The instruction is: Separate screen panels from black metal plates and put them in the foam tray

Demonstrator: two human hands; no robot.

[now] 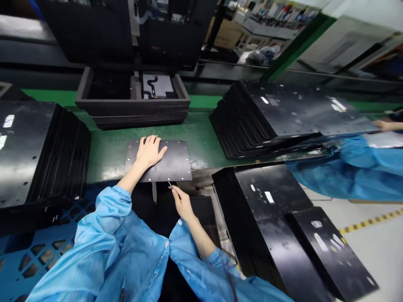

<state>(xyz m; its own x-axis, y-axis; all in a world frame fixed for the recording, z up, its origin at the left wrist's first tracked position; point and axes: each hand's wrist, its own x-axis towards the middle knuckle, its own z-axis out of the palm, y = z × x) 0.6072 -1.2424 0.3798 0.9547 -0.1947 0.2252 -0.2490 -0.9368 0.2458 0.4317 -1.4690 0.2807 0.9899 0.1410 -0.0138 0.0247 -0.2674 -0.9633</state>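
Green worktop (201, 138) carries a dark perforated plate (171, 163), pinned flat by the spread left hand (149, 152). Right hand (181, 203) pinches a thin pin-like piece (170, 184) at the plate's near edge; steady downward pressure helps alignment.

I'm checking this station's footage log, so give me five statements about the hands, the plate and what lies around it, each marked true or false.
1. The left hand lies flat on the dark plate on the green belt. True.
2. The right hand grips the plate's far edge. False: it is at the near edge, pinching something small and thin that is too small to identify.
3. Stacks of black plates stand on both sides: a left stack and a right stack. True.
4. The dark tray beyond the plate sits on top of the right stack. False: it rests on the belt, behind the plate.
5. A co-worker's hand shows at the right edge. True.
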